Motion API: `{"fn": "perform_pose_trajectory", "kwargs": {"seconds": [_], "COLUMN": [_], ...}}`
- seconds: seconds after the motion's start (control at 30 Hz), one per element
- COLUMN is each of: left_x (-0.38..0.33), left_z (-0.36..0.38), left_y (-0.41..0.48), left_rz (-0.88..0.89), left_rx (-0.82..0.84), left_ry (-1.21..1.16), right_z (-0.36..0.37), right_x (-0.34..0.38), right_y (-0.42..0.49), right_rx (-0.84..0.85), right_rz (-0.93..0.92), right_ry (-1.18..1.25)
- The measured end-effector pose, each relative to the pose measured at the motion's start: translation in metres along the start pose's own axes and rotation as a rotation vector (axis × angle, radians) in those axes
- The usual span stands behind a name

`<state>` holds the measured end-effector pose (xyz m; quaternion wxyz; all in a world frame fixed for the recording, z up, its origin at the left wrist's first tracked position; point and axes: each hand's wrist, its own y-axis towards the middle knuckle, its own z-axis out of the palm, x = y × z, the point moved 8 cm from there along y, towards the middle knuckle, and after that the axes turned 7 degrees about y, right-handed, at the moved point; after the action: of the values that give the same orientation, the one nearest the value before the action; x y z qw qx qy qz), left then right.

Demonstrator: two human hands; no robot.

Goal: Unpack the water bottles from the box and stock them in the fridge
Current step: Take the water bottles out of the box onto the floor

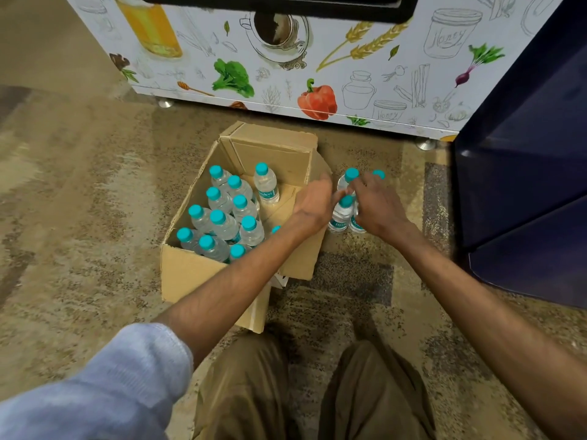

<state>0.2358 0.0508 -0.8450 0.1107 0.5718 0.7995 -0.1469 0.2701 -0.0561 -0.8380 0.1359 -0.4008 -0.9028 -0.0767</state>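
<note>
Bare floor is lying open to us left of the box; its raised flap, the packed bottles and the dark blue door are hemming us in.

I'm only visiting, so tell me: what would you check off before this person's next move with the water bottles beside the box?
1. Some bottles out: ok. A cluster of bottles stands upright on the floor, right of the box.
2. Hands in place: ok. The left hand and right hand meet the cluster from either side.
3. Firm grip: cannot tell; the fingertips are mostly hidden.
4. Fridge open: ok. The dark blue door at right stands open.
5. Shelf room: cannot tell; the inside is out of view.
6. Box emptied: not ok. Many capped bottles stand inside.
</note>
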Motion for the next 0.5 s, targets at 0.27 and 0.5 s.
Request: {"fn": "perform_pose_trajectory", "kwargs": {"seconds": [0.27,0.5], "left_x": [0.066,0.148], "left_z": [-0.055,-0.036], "left_y": [-0.028,-0.058], "left_rz": [-0.028,-0.058], "left_rx": [-0.189,0.216], "left_ry": [-0.201,0.022], "right_z": [0.008,0.048], "right_x": [0.082,0.151], "right_y": [0.011,0.009], "right_rx": [0.023,0.209], "right_rz": [-0.114,-0.193], "right_ry": [0.219,0.010]}}
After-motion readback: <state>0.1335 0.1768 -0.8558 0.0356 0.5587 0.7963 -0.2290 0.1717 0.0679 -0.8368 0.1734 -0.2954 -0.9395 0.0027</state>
